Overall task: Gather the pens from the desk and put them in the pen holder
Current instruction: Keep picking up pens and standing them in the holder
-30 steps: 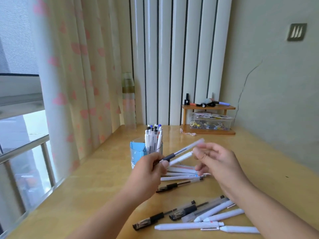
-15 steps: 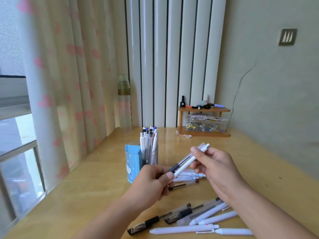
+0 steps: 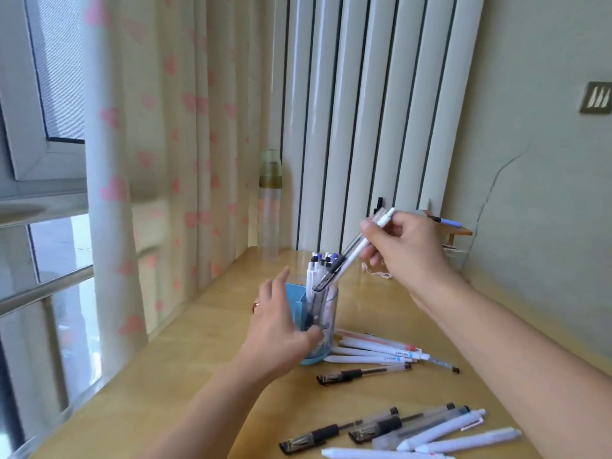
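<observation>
1. My right hand [image 3: 405, 251] pinches 2 pens [image 3: 351, 251] together, 1 white and 1 clear with a black grip. They slant down to the left, and their lower tips sit at the rim of the pen holder [image 3: 326, 313].
2. The pen holder stands on the bench [image 3: 172, 385], a clear cup with a blue part on its left side. It already has a cluster of upright pens [image 3: 319, 268] in it.
3. My left hand [image 3: 281, 329] rests against the holder's left side, fingers relaxed and spread, thumb against the cup's lower front; it wears a ring [image 3: 256, 306].
4. Just right of the holder's base, a bundle of white pens [image 3: 381, 352] lies on the bench, with 1 black-grip pen [image 3: 362, 374] just in front of it.
5. Nearer me, a second group of loose pens [image 3: 407, 432] lies on the bench, some clear with black grips, some white.
6. A heart-print curtain [image 3: 149, 160] hangs at the left, and a white radiator [image 3: 364, 127] stands behind the bench.
</observation>
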